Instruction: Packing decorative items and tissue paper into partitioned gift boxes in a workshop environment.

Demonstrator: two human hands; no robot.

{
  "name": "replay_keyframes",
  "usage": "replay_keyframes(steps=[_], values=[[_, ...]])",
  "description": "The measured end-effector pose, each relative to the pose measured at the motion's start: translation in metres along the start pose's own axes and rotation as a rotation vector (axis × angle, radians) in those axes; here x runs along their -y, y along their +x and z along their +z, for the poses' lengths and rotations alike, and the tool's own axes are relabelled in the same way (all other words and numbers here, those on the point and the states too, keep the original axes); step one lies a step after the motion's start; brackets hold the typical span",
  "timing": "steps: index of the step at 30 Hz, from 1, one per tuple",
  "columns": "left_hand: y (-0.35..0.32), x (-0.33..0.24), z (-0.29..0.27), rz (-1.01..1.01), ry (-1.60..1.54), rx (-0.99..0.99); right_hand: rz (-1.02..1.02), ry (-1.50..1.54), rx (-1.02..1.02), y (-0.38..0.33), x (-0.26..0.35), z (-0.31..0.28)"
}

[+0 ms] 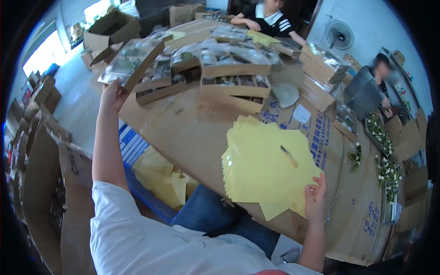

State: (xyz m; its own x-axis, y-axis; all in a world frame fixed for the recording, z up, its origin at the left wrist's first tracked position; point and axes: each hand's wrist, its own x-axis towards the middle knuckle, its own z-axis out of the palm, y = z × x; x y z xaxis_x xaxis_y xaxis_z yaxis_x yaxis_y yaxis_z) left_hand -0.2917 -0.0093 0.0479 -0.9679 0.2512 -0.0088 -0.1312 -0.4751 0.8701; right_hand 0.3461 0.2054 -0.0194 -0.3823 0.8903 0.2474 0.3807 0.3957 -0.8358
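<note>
My left hand (114, 95) is closed on the near corner of a shallow cardboard tray (145, 65), its contents under clear plastic wrap. That tray is tilted at the table's left edge, beside other trays. At the right, my right hand (315, 198) pinches the edge of a yellow sheet (302, 199). A fanned stack of yellow sheets (261, 160) lies flat on the cardboard-covered table in front of me. A small dark-and-tan slender tool (289, 156) rests on top of the stack; its kind is unclear.
Wrapped cardboard trays (236, 69) crowd the table's far side, and more are piled at the right (321, 68). White-flowered greenery (388, 176) fills metal trays farther right. Two people (270, 18) work across the table. A blue crate (146, 188) with yellow sheets stands below the left edge.
</note>
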Motion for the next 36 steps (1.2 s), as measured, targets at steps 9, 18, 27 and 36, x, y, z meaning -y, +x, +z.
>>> replay_keyframes(steps=[9,18,27,36], values=[[0.152,0.104,-0.029,-0.21,0.168,0.342,0.088,-0.14,-0.236,-0.033,-0.024,-0.046],[0.141,0.134,0.006,0.011,0.691,0.057,0.292,-0.323,-0.388,-0.08,-0.046,-0.103],[-0.113,0.097,0.037,0.707,0.785,0.365,0.045,-0.525,-0.203,-0.009,-0.033,-0.094],[-0.247,0.138,0.061,0.823,1.24,0.618,-0.863,-0.979,-0.436,0.278,0.074,-0.01]])
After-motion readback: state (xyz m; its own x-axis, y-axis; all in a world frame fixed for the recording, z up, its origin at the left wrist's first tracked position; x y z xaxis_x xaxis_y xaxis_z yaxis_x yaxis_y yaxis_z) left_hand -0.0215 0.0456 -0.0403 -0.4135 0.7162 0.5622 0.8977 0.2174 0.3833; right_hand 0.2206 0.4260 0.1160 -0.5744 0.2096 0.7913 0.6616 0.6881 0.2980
